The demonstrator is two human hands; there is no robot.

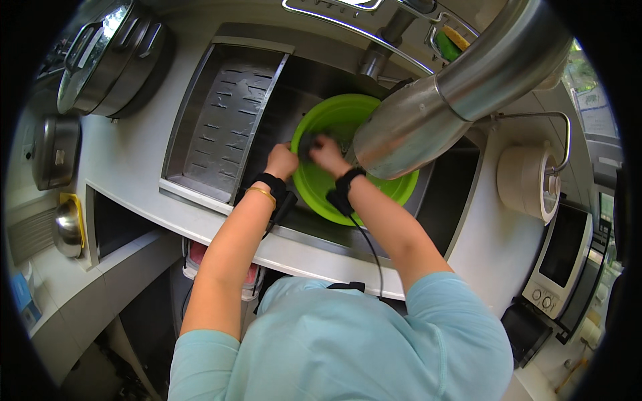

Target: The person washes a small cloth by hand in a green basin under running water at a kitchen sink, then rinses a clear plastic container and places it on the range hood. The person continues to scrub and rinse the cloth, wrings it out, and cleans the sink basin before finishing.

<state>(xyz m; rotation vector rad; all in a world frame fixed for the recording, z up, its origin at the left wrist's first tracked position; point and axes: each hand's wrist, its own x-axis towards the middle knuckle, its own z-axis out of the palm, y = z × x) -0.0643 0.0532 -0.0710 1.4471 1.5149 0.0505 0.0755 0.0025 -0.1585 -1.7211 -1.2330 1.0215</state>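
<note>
A green plastic basin (316, 195) stands in the stainless steel sink (313, 238). My left hand (283, 161) is closed on the basin's left rim. Inside the basin, near that same rim, my right hand (328, 155) has its fingers on a dark, blurred item (307, 146), whose kind I cannot tell. A large brushed-metal tube (416, 125) hides the basin's right part. Black straps with cables are around both wrists, and a gold-coloured bracelet is on the left one.
A slotted metal drain tray (225, 125) covers the sink's left part. Behind the basin stands a faucet (376, 60), beneath a wire rack (346, 25). A steel pot (115, 65) is on the left counter; a beige lidded pot (526, 180) and a white oven (562, 255) are at the right.
</note>
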